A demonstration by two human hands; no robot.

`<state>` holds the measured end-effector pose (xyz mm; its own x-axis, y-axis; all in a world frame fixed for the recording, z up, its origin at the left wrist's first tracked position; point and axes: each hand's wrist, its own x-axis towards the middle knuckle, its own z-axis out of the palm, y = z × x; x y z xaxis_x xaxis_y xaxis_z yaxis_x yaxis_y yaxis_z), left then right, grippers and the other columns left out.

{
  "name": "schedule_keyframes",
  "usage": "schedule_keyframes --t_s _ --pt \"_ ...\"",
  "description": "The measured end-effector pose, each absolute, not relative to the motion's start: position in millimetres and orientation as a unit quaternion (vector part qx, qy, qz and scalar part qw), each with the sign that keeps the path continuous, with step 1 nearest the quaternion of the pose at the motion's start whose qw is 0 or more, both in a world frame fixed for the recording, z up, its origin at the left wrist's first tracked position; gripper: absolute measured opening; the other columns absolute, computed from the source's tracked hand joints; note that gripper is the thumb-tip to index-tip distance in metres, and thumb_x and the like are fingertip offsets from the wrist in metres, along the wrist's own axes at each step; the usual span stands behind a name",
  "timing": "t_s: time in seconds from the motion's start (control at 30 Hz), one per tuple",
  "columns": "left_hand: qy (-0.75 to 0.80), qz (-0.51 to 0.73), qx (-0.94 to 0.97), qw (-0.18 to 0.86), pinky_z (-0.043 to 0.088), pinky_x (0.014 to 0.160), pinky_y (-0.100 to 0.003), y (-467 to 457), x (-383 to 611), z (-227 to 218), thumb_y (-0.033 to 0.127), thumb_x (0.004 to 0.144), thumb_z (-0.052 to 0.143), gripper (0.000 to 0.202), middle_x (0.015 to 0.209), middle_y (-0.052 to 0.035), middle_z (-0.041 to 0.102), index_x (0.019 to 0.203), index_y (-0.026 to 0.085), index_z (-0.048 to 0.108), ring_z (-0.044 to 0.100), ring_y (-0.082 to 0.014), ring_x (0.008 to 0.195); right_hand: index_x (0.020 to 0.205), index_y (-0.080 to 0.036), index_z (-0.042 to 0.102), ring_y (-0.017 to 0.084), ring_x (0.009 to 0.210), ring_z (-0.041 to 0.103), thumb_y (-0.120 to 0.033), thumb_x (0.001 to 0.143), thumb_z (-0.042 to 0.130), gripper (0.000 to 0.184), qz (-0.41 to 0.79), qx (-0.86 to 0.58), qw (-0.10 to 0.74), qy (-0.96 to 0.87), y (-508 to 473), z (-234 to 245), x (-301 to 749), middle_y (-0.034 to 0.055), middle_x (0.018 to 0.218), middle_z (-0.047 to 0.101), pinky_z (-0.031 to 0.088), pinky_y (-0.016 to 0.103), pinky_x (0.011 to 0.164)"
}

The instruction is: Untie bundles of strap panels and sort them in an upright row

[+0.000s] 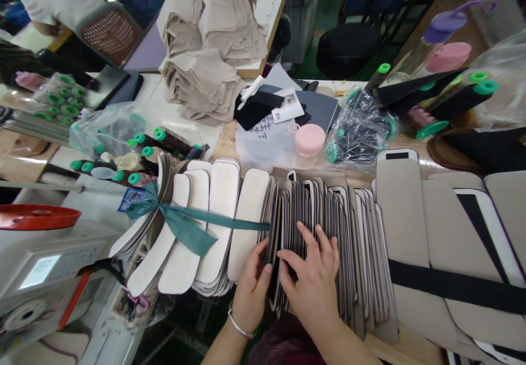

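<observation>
A row of thin, rounded beige panels with dark edges (349, 233) stands on edge in front of me. At its left end my left hand (252, 285), with a bracelet on the wrist, is closed, thumb and fingers around a dark panel (274, 244). My right hand (314, 277) rests over the top edges of the row with its fingers apart. Its index finger and thumb reach toward the panel by my left hand. White rounded panels (217, 222) fan out to the left, crossed by a tied green strip (230, 222).
Thread spools (164, 140), a pink-lidded jar (309, 143) and bagged spools (361, 129) stand behind the row. Beige fabric stacks (205, 80) lie farther back. A machine with a lit display (39, 272) is at left. Larger panels under a black strap (452, 283) lie at right.
</observation>
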<state>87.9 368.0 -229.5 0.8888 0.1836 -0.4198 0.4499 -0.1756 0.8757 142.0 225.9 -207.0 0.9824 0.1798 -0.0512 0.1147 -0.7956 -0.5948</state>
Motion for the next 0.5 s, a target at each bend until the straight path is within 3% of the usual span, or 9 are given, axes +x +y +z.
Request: schedule_keyframes --t_s 0.13,0.27,0.5 --pt "0.212 -0.118 0.726 0.644 0.028 0.118 -0.045 369.5 85.9 -232.8 0.036 0.096 0.049 0.047 0.147 -0.0083 0.044 0.141 0.025 0.039 0.042 -0.0238 0.136 0.089 -0.035 0.071 0.034 0.145 0.019 -0.035 0.083 0.065 0.009 0.051 -0.946 0.310 -0.083 225.3 -206.8 142.0 -0.0062 0.154 0.035 0.010 0.064 0.117" --pt "0.219 -0.115 0.734 0.633 0.027 0.118 -0.044 370.8 84.5 -235.6 0.038 0.097 0.047 0.046 0.147 -0.0080 0.044 0.140 0.025 0.042 0.041 -0.0238 0.136 0.091 -0.035 0.071 0.036 0.145 0.020 -0.047 0.085 0.062 0.016 0.045 -0.947 0.304 -0.093 223.4 -207.5 142.1 -0.0046 0.154 0.035 0.012 0.065 0.116" --pt "0.217 -0.118 0.743 0.623 0.024 0.120 -0.044 372.8 84.3 -231.8 0.039 0.097 0.046 0.046 0.149 -0.0067 0.043 0.140 0.025 0.043 0.039 -0.0237 0.138 0.089 -0.034 0.070 0.036 0.145 0.021 -0.047 0.083 0.064 0.016 0.048 -0.950 0.294 -0.093 226.5 -206.2 142.8 -0.0037 0.154 0.035 0.011 0.065 0.117"
